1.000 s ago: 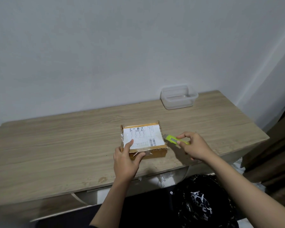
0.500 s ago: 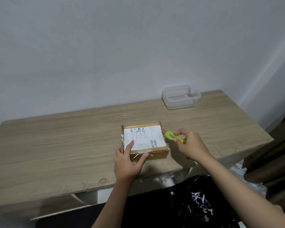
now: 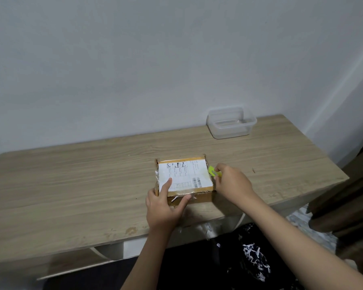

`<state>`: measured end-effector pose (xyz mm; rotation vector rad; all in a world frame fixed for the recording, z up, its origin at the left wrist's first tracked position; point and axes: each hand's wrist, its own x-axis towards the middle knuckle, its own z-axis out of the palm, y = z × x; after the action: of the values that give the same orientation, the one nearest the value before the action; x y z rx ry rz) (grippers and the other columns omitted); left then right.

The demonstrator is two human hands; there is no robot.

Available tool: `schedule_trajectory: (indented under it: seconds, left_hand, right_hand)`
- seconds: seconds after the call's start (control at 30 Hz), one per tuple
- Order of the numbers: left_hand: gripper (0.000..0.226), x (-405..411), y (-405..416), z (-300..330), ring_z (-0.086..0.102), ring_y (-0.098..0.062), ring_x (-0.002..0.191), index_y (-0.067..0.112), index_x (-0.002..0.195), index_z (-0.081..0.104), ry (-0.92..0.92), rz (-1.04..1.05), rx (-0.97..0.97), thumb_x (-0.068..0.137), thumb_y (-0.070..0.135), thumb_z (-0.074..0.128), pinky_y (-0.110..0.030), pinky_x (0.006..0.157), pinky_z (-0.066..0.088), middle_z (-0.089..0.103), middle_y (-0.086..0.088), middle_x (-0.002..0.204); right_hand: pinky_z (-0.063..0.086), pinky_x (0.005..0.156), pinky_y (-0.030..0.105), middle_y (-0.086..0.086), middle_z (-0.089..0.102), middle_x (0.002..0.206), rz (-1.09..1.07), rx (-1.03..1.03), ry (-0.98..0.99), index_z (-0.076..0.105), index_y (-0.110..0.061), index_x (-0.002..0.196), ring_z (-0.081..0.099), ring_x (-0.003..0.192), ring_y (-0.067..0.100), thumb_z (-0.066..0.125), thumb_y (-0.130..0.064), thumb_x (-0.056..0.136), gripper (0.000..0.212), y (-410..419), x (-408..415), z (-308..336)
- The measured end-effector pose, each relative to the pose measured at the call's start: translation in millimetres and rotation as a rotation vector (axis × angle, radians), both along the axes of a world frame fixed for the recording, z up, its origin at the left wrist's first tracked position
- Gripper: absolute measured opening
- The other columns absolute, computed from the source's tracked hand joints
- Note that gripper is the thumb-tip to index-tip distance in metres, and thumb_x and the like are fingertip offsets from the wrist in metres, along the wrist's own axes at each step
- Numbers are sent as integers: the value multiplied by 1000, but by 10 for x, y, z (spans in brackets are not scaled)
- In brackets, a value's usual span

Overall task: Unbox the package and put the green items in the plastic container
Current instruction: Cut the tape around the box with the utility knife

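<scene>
A small brown cardboard box (image 3: 189, 196) with a white shipping label on top lies closed and taped near the front of the wooden table (image 3: 71, 185). My left hand (image 3: 165, 208) presses on its near left corner, thumb on the label. A yellow-green cutter (image 3: 213, 171) is gripped in my right hand (image 3: 233, 182), its tip touching the box's right top edge. A clear plastic container (image 3: 231, 122) with nothing in it stands at the back right, against the wall.
The wall runs close behind the table. A dark curtain or cloth (image 3: 348, 197) hangs past the table's right end. Below the front edge lies a black bag (image 3: 249, 262) with white shreds on it.
My right hand has carried the cutter from the table beside the box up and along the box's right edge, toward the far corner. My left hand stays on the box.
</scene>
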<state>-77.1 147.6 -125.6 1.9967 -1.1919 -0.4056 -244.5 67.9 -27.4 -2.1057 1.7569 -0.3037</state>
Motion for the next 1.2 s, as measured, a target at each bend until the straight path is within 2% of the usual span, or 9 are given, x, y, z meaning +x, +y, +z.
schedule_trajectory:
  seconds: [0.07, 0.17, 0.27, 0.4, 0.5, 0.67, 0.73, 0.93, 1.2]
  left_hand:
    - [76, -10, -5, 9, 43, -26, 116, 41, 130, 48, 5, 12, -6, 61, 69, 68, -34, 77, 45, 46, -7, 114]
    - [77, -26, -12, 4, 43, -27, 117, 40, 130, 49, 21, 31, 1, 61, 67, 70, -40, 80, 48, 47, -10, 116]
    - [79, -36, -18, -14, 42, -28, 116, 39, 131, 48, 30, 49, 7, 61, 69, 68, -44, 81, 49, 47, -11, 117]
    - [80, -55, -31, -19, 40, -28, 117, 40, 132, 45, 33, 55, 25, 61, 69, 67, -46, 82, 50, 46, -10, 120]
    - [79, -75, -36, -2, 39, -29, 119, 39, 132, 46, 30, 66, 28, 62, 66, 71, -46, 82, 48, 46, -11, 123]
    - [79, -89, -31, -28, 43, -34, 115, 35, 129, 51, 1, 81, -7, 59, 63, 74, -46, 78, 49, 49, -15, 119]
    - [79, -96, -43, -23, 43, -34, 114, 35, 129, 52, 8, 84, -13, 59, 63, 74, -47, 78, 49, 50, -16, 118]
    - [80, -71, -52, -38, 43, -33, 114, 37, 127, 52, 26, 77, -20, 57, 68, 71, -46, 81, 49, 50, -14, 116]
    - [82, 33, 15, 12, 44, -25, 113, 45, 134, 40, 31, -31, 62, 61, 72, 65, -41, 83, 49, 46, -6, 115]
  right_hand:
    - [43, 59, 31, 10, 67, 89, -12, 58, 7, 60, -13, 99, 56, 76, 29, 53, -17, 85, 16, -44, 22, 65]
    - [47, 51, 29, 2, 61, 70, -28, 164, -9, 60, -15, 94, 56, 54, 23, 55, -21, 85, 12, -101, -27, 212]
    - [35, 36, 19, 0, 55, 55, -13, 240, -24, 59, -15, 92, 49, 33, 15, 56, -23, 87, 10, -90, -99, 321]
    - [36, 35, 18, -1, 54, 51, 11, 237, 6, 58, -16, 92, 47, 25, 10, 55, -24, 88, 10, -40, -108, 333]
    - [38, 38, 20, -2, 56, 56, -1, 202, 31, 57, -18, 90, 50, 29, 11, 54, -27, 88, 9, -28, -78, 259]
    - [43, 50, 27, 2, 59, 76, -5, 152, 50, 57, -17, 96, 54, 53, 21, 51, -21, 87, 12, 38, -57, 135]
    - [43, 52, 27, 1, 58, 73, 11, 158, 44, 57, -18, 96, 51, 49, 18, 53, -21, 87, 11, 62, -98, 188]
    - [33, 35, 22, -4, 51, 53, 54, 219, 14, 60, -19, 93, 45, 27, 8, 58, -20, 85, 8, 177, -224, 237]
    - [32, 45, 26, -5, 55, 60, -112, 24, -179, 64, -18, 99, 44, 45, 13, 58, -17, 85, 15, 433, -311, -7]
